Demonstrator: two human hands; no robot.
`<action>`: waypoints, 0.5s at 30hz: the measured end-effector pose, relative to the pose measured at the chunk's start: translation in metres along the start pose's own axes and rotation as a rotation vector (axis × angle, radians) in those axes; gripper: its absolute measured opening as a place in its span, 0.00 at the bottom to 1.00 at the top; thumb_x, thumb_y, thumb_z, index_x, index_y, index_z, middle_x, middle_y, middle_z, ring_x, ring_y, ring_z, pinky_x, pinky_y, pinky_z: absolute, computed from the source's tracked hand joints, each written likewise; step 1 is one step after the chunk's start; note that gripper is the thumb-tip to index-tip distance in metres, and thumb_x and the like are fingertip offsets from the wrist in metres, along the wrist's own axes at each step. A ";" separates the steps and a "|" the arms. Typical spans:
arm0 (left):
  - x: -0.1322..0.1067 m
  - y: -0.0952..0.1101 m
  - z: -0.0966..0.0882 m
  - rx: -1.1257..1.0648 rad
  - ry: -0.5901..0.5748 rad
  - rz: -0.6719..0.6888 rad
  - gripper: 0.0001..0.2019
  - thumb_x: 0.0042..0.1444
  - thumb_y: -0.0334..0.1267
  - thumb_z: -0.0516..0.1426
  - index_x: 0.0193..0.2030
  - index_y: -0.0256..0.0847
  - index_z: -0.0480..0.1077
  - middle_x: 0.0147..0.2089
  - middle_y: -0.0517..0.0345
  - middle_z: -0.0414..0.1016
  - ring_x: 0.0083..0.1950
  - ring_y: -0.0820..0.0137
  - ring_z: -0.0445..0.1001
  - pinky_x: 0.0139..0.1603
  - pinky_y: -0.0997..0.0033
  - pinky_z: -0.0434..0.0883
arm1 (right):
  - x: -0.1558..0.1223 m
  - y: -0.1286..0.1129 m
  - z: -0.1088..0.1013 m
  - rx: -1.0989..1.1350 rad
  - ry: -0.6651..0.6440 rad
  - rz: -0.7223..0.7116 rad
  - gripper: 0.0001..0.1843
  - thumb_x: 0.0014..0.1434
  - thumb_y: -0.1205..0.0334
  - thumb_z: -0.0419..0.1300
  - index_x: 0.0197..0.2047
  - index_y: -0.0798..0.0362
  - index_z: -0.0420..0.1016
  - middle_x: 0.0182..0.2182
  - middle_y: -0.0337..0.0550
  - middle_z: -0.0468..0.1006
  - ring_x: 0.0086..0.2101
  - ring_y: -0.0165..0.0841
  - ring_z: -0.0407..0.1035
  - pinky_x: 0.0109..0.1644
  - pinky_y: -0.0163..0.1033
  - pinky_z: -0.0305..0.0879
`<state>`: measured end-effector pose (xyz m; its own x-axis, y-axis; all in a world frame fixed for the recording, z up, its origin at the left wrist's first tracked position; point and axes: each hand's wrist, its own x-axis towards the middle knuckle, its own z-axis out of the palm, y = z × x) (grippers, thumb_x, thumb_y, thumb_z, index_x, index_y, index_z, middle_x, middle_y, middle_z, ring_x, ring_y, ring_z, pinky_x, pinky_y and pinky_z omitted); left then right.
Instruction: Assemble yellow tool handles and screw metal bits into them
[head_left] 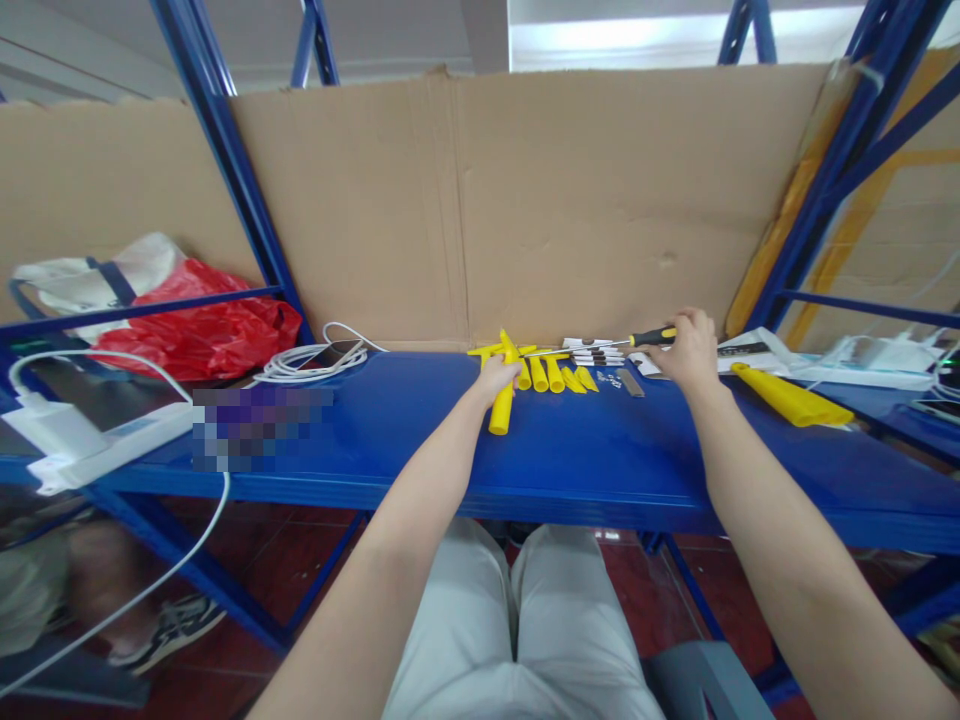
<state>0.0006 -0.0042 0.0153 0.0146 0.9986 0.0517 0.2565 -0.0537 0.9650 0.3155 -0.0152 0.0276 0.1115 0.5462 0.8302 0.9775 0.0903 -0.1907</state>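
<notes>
My left hand (501,378) is closed around a yellow plastic handle (500,415), its hollow-looking round end pointing toward me. My right hand (690,348) grips a screwdriver (651,337) by its black and yellow grip. The screwdriver's long metal shaft runs left, its tip close to the top of the yellow handle; whether they touch I cannot tell. Several similar yellow T-shaped handles (555,374) lie just right of my left hand. Beside them are small flat yellow pieces (581,380), tiny light-coloured bits (611,380) and a flat grey metal piece (634,384).
White packets with black marks (592,352) lie behind the parts on the blue table (600,450). A larger yellow piece (795,395) lies at right. Coiled white cable (311,365), a red plastic bag (206,320) and a power strip (120,445) are at left. Cardboard (585,200) stands behind.
</notes>
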 end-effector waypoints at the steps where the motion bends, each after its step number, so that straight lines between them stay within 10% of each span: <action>1: 0.000 0.000 0.000 0.002 -0.009 0.007 0.11 0.53 0.24 0.55 0.42 0.36 0.72 0.14 0.68 0.61 0.16 0.73 0.63 0.24 0.75 0.65 | -0.001 0.000 0.000 -0.008 0.012 0.011 0.18 0.54 0.54 0.61 0.46 0.53 0.73 0.53 0.60 0.68 0.53 0.53 0.61 0.52 0.56 0.62; 15: -0.001 0.001 -0.001 0.023 0.027 0.000 0.13 0.52 0.24 0.55 0.44 0.35 0.72 0.14 0.69 0.61 0.16 0.73 0.63 0.24 0.74 0.65 | 0.006 0.012 0.012 0.218 0.099 0.095 0.27 0.50 0.60 0.59 0.55 0.52 0.67 0.47 0.56 0.67 0.50 0.49 0.65 0.53 0.54 0.64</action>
<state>-0.0005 -0.0050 0.0166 -0.0114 0.9982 0.0591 0.2787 -0.0536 0.9589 0.3255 -0.0004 0.0243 0.2282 0.4775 0.8485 0.9012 0.2262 -0.3697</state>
